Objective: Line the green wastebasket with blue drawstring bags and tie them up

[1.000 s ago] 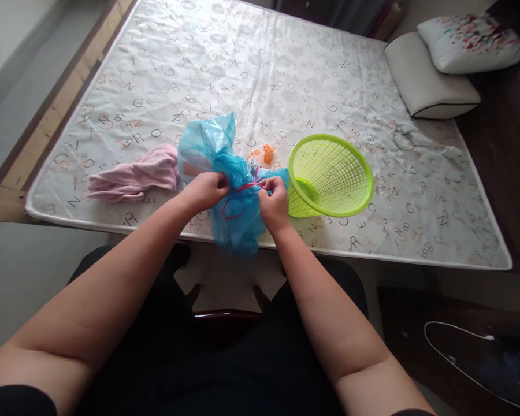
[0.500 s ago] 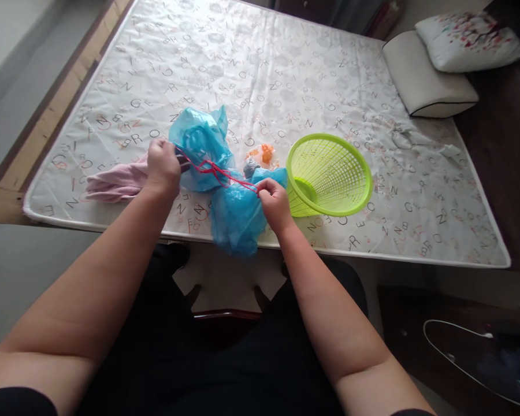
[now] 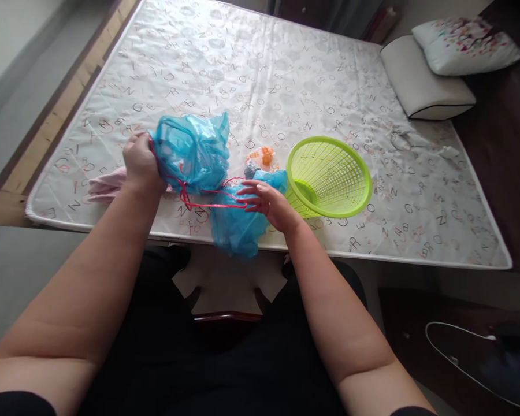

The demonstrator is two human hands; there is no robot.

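Observation:
My left hand is closed on the left edge of a crumpled blue plastic bag, its fingertips partly hidden. Red drawstring hangs from the bag and stretches right to the fingers of my right hand. That hand is open with its fingers apart; whether the string loops round them or only passes behind, I cannot tell. Below it more blue plastic droops over the mattress edge. A pink cloth lies behind my left wrist.
A lime-green mesh basket leans on its side right of my right hand. Beside it rest a clear wrapper with orange print and a small grey bundle. Two pillows occupy the far right of the letter-printed mattress.
My left hand has moved left and taken the upper blue bag with it, from pinching the red string to gripping the bag's edge. My right hand's fingers have opened from their pinch on the string.

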